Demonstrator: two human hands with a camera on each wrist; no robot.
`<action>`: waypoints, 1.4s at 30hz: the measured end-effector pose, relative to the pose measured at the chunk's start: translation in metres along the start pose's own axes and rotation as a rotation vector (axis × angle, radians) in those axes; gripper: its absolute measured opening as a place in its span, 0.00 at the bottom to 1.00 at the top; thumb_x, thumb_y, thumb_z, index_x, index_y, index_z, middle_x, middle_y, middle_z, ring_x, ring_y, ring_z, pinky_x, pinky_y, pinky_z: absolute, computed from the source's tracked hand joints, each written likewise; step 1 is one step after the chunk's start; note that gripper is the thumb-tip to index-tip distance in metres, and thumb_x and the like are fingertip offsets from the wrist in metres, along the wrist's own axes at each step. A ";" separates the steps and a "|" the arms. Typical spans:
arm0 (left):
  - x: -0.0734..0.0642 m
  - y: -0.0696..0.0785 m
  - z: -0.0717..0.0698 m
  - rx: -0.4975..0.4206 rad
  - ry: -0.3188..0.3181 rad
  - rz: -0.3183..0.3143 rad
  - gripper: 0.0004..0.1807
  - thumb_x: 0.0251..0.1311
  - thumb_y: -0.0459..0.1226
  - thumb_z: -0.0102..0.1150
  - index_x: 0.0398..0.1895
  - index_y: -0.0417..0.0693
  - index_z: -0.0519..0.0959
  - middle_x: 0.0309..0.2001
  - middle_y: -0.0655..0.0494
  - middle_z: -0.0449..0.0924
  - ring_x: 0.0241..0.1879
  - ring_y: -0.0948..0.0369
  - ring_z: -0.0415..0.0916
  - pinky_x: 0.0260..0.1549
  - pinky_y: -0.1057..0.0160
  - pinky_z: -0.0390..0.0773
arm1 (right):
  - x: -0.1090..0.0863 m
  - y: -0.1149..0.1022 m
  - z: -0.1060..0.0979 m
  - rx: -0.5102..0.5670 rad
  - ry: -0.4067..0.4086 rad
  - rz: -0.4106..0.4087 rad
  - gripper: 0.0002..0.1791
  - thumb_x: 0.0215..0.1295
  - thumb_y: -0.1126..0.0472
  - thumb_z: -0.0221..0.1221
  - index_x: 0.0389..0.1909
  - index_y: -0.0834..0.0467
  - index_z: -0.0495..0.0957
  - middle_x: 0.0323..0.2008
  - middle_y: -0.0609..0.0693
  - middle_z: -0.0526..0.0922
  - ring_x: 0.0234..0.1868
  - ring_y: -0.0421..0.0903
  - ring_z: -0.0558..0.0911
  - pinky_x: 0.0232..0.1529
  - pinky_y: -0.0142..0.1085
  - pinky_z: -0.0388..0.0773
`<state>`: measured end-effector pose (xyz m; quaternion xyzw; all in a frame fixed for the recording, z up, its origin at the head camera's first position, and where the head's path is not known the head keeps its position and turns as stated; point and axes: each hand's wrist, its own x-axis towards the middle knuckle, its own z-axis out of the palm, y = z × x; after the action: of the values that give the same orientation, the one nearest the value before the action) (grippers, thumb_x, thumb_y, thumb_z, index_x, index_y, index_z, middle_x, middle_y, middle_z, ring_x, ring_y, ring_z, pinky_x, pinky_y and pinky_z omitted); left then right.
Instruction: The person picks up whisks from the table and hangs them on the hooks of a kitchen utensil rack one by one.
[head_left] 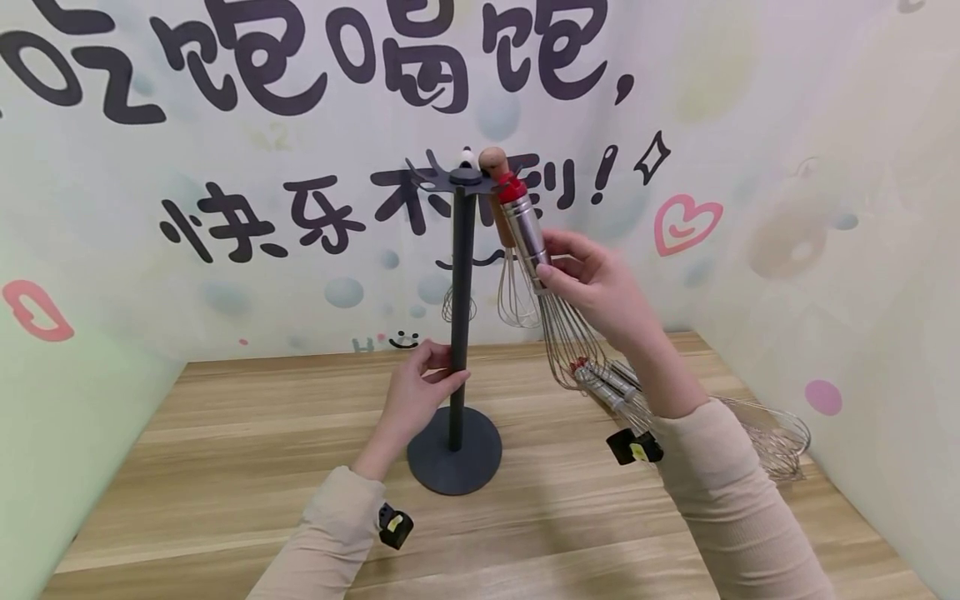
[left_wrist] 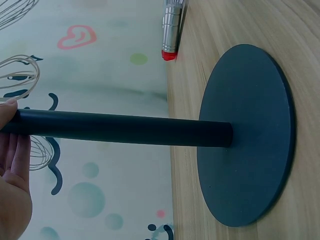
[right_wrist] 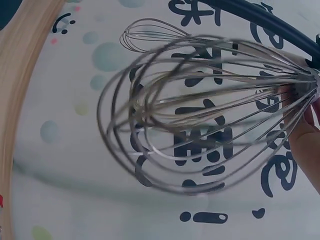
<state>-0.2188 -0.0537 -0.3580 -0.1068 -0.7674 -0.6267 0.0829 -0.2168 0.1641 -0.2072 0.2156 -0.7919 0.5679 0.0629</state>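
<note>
My left hand (head_left: 418, 390) grips the dark grey pole (head_left: 462, 275) of an upright stand, thumb in front; the left wrist view shows its round base (left_wrist: 250, 185) flat on the table. In my right hand (head_left: 603, 287) is a large wire whisk (head_left: 526, 229) with a silver handle and red end. It hangs tilted, wires down, its red end right at the stand's slotted top (head_left: 431, 179). A wooden-handled whisk (head_left: 517, 292) hangs there, partly hidden by the held one. Behind the pole shows a smaller whisk (head_left: 448, 307). In the right wrist view, the held whisk's wires (right_wrist: 165, 187) fill the middle.
To the right on the wood-grain table (head_left: 262, 450) lie several more whisks, among them a silver-handled whisk (head_left: 600, 387) with a red end and large wire loops (head_left: 776, 437), partly behind my right sleeve. A printed wall (head_left: 315, 292) stands close behind the table.
</note>
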 end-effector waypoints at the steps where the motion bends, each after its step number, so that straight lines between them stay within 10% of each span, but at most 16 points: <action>1: 0.000 0.000 0.000 0.000 0.000 0.000 0.15 0.54 0.31 0.67 0.44 0.40 0.75 0.46 0.43 0.80 0.48 0.52 0.79 0.53 0.55 0.81 | 0.001 0.001 0.001 0.008 -0.002 -0.003 0.24 0.68 0.68 0.54 0.65 0.63 0.66 0.51 0.52 0.75 0.47 0.37 0.79 0.47 0.24 0.79; 42: -0.001 0.000 -0.008 -0.028 -0.136 0.016 0.24 0.60 0.28 0.58 0.61 0.36 0.70 0.57 0.38 0.75 0.59 0.47 0.73 0.59 0.53 0.75 | 0.006 0.020 0.027 0.090 0.013 0.048 0.23 0.67 0.68 0.55 0.62 0.63 0.67 0.50 0.53 0.75 0.45 0.39 0.79 0.50 0.26 0.77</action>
<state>-0.2178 -0.0612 -0.3568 -0.1565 -0.7616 -0.6279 0.0341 -0.2267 0.1428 -0.2319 0.1953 -0.7699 0.6059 0.0446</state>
